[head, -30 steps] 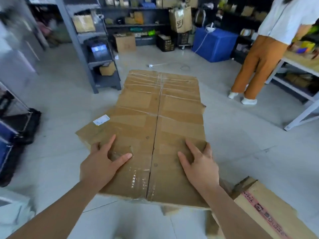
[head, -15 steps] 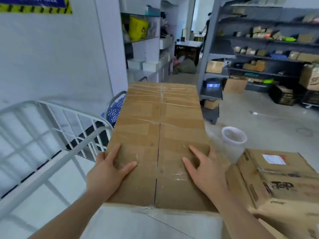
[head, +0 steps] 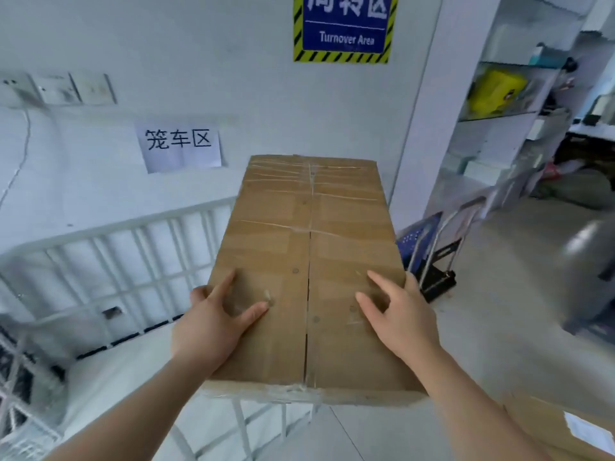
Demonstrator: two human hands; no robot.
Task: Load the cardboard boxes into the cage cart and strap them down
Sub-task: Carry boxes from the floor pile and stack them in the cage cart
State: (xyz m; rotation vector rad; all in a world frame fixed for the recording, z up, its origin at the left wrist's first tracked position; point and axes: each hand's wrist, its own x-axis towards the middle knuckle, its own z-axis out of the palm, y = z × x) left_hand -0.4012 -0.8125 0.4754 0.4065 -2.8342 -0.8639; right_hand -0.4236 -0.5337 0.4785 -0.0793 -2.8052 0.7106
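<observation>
Holding the cardboard box [head: 309, 211] are left hand [head: 213, 327] and right hand [head: 402, 322].

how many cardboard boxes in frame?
2. A long box in the left hand and right hand, centre; a second box cut off at the bottom-right corner. More may be hidden.

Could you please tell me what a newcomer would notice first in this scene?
A long taped cardboard box fills the middle, held by the left hand and right hand at its near end. Below and left of it stands the white barred cage cart, and a blue Turnover Area sign hangs high above.
</observation>
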